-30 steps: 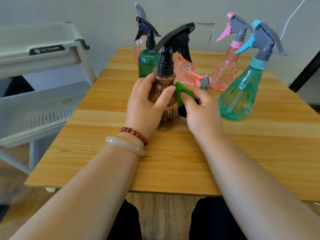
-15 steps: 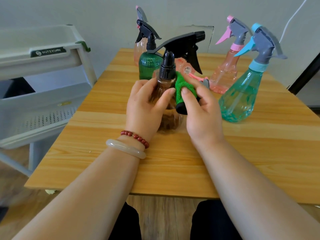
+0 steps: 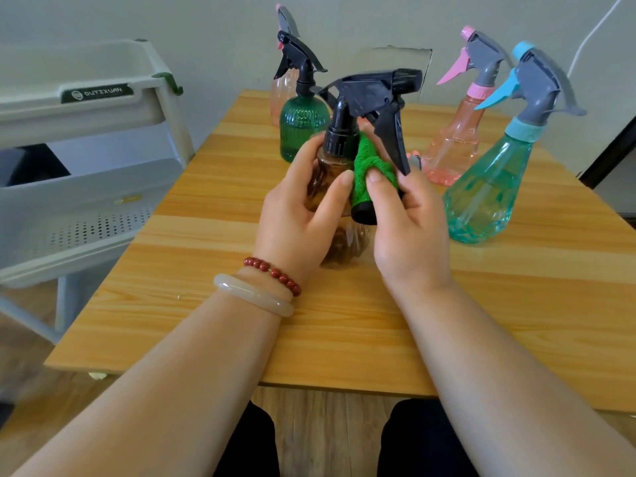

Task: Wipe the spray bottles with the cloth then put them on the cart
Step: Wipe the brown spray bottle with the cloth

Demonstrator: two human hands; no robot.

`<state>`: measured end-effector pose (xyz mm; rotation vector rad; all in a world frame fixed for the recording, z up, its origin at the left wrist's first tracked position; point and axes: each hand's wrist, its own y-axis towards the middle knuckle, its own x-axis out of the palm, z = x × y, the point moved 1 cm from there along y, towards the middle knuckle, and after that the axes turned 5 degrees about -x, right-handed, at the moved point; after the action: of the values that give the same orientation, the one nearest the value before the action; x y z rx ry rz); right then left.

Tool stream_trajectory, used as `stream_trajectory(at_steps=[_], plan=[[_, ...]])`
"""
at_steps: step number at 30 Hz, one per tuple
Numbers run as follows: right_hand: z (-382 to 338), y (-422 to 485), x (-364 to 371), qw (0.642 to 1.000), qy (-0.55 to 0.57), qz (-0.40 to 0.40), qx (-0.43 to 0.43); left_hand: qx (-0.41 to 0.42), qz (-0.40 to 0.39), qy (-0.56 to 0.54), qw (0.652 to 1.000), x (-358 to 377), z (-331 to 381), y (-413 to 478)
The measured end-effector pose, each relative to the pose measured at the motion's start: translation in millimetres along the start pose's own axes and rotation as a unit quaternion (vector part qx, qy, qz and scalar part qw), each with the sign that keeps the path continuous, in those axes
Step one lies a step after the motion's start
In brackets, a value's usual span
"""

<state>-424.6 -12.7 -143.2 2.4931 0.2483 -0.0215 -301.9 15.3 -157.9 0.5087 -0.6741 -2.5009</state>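
Nearest you, on your left wrist, sit a smooth, pale bangle (image 3: 251, 297) and a string of round red beads (image 3: 272, 271). Your left hand (image 3: 296, 215) wraps the brown bottle (image 3: 325, 182), fingers curled round its far side and thumb laid across the front. The bottle is clear amber plastic, ribbed and rounded at the bottom, narrowing to a black screw collar. Its base sits low over the table (image 3: 206, 270), a board of light wood grain; you cannot tell whether it touches. Your right hand (image 3: 409, 228) pinches the cloth (image 3: 373, 166), thumb on top and fingers folded behind. The cloth is a fuzzy green terry piece with a dark end, bunched and pressed against the bottle's shoulder, just under the long black trigger of the spray head (image 3: 378, 94). Farther right stands the teal bottle (image 3: 488, 197), a faceted translucent cone with a grey head and blue trigger. Behind your hands stands the green bottle (image 3: 303, 122), dark, ribbed and rounded, with a black sprayer. Beyond it a rear pink bottle (image 3: 277, 94) shows in part, and at the back right stands another pink bottle (image 3: 454, 142) with a grey head and pink trigger. The cart (image 3: 103, 187) stands left of the table: matte grey plastic, with deep trays and a perforated lower shelf.
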Motion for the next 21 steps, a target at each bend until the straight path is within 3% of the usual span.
stream_trajectory(at_steps=[6, 11, 13, 18, 21], plan=[[10, 6, -5, 0.992, -0.072, -0.023, 0.106, -0.003, -0.006, -0.005, 1.0, 3, 1, 2], [3, 4, -3, 0.999, 0.049, -0.013, 0.019, 0.012, 0.03, 0.062, 0.998, 0, -5, 4], [5, 4, -2, 0.999, 0.035, -0.031, 0.002, 0.023, 0.035, 0.079, 0.996, -3, -5, 5], [12, 8, -6, 0.989, -0.08, -0.056, 0.112, -0.021, 0.039, 0.018, 0.999, -2, -2, 2], [6, 6, -5, 0.996, -0.023, -0.049, 0.066, -0.024, 0.031, 0.016, 0.999, 1, -2, 1]])
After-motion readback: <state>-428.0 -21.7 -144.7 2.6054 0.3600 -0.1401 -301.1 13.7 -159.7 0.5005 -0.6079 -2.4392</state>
